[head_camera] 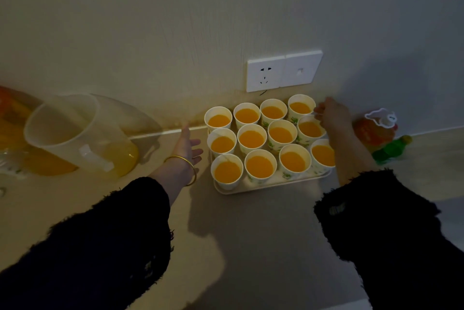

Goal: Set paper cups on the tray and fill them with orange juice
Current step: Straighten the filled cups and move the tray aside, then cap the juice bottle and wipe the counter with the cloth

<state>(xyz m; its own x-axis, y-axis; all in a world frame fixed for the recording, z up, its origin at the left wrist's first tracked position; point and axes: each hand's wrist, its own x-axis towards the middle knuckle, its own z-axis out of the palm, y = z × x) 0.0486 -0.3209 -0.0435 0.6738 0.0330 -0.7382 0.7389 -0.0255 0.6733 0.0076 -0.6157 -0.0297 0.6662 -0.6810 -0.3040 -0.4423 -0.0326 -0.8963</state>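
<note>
On counter (pixel 251 234) by wall (pixel 175 20): tray (pixel 271 186) holds twelve filled cups (pixel 251 138). Left hand (pixel 187 145), fingers spread, just beside tray's left edge; right hand (pixel 331 115) at far-right cups, grip unclear. Filling seems done; next, lift level.

Twelve paper cups (pixel 251 138) stand in three rows on the tray (pixel 271 185) — against the wall; pitcher (pixel 77 138) left on the desk (pixel 251 234); bottles (pixel 390 149) right.
</note>
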